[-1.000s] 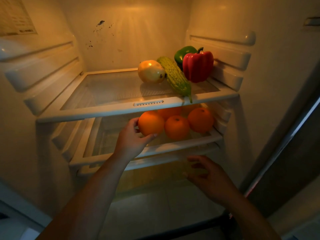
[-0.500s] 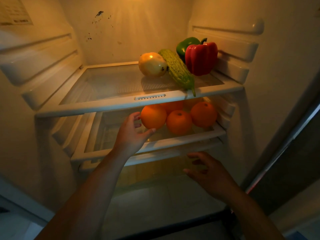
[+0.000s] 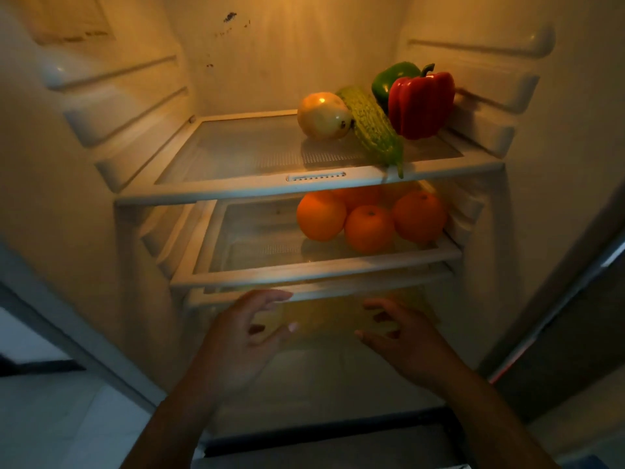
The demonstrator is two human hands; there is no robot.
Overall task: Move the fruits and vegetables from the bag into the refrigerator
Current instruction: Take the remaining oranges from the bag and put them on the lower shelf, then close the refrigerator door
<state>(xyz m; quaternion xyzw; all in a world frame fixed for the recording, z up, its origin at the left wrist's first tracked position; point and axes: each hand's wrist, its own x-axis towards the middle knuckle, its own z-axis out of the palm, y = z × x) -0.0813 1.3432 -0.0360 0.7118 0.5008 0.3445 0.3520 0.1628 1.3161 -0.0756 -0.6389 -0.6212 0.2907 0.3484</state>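
Note:
The open refrigerator's upper shelf (image 3: 236, 187) carries a yellow round fruit (image 3: 323, 115), a bumpy green bitter gourd (image 3: 372, 126), a red bell pepper (image 3: 421, 103) and a green bell pepper (image 3: 389, 79) behind it. Several oranges (image 3: 321, 214) lie at the right of the lower shelf (image 3: 270, 270). My left hand (image 3: 243, 336) hovers open below that shelf's front edge, holding nothing. My right hand (image 3: 399, 336) is open beside it, also with nothing in it. The bag is out of view.
Moulded shelf rails run along the left wall (image 3: 111, 110) and right wall (image 3: 490, 96). A pale drawer front (image 3: 324, 319) glows below the lower shelf. The door edge (image 3: 558, 316) stands at the right, and light floor (image 3: 50, 418) shows at the lower left.
My left hand has let go of the leftmost orange and drawn back down below the lower shelf. The orange stays on the shelf. My right hand has lifted slightly toward the left one.

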